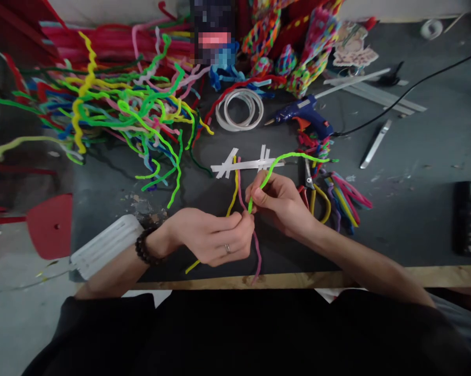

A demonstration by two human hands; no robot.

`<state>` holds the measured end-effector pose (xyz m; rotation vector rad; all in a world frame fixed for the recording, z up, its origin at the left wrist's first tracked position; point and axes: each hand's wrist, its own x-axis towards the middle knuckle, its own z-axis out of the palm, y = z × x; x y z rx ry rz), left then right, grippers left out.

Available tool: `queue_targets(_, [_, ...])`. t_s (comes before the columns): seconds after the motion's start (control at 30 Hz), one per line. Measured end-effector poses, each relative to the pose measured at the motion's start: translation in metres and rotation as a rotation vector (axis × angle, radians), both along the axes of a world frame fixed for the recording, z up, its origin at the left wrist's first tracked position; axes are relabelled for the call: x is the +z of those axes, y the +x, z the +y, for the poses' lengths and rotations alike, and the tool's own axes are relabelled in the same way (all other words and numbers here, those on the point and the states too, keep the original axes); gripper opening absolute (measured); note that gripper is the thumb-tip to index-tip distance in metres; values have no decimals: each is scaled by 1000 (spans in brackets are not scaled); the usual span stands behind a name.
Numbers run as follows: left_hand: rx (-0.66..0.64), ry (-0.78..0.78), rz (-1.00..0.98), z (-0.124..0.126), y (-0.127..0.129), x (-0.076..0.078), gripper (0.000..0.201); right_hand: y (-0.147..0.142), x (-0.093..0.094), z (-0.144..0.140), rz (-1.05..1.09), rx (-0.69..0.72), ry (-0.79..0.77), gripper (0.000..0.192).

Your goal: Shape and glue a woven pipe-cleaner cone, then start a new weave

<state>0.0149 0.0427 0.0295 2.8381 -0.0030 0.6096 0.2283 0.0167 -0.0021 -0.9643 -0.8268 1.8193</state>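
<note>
Both hands meet at the middle of the dark table, pinching one bright green pipe cleaner (276, 163). My left hand (215, 235) is closed at its lower end, the fingertips partly hidden. My right hand (280, 201) grips it a little higher between thumb and fingers, and its free length arches up and right. A yellow pipe cleaner (232, 196) and a pink pipe cleaner (257, 250) run down from strips of white tape (243, 166) stuck to the table. The yellow one passes beneath my left hand; the pink one passes by its fingertips.
Many loose pipe cleaners (121, 109) heap at the back left. A white tape roll (240, 109), a blue glue gun (303, 112) with its black cord, and scissors (320, 203) lie beyond and right of my hands. A white power strip (107, 245) sits by my left forearm.
</note>
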Motion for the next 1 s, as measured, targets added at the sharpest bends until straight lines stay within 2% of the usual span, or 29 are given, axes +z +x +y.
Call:
queue_targets(0.07, [-51,372,-13,1,5,5,19,1,0,0,-24,6,16,38])
queue_targets(0.1, [-48,510,-24,-1,7,7,22,1,0,0,-50,4,40,38])
queue_targets(0.17, [-40,651,-8,-5,11,10,24,2,1,0,-121,3,108,36])
queue_targets(0.27, [-63,671,26,-9,12,10,28,3,4,1,-220,7,209,33])
queue_targets(0.33, [-70,656,17,-9,12,11,34,5,5,2,-242,-7,211,33])
queue_targets(0.43, [-78,610,-29,-9,12,10,32,7,5,4,-207,19,140,35])
queue_targets(0.63, [-180,601,-71,-24,19,3,34,6,8,2,-202,272,3,33])
queue_targets(0.83, [-177,538,-49,-39,28,-5,32,3,14,-4,-246,317,-17,29])
queue_targets(1.0, [-160,561,-75,-38,30,-8,26,1,11,-5,-217,337,-86,33])
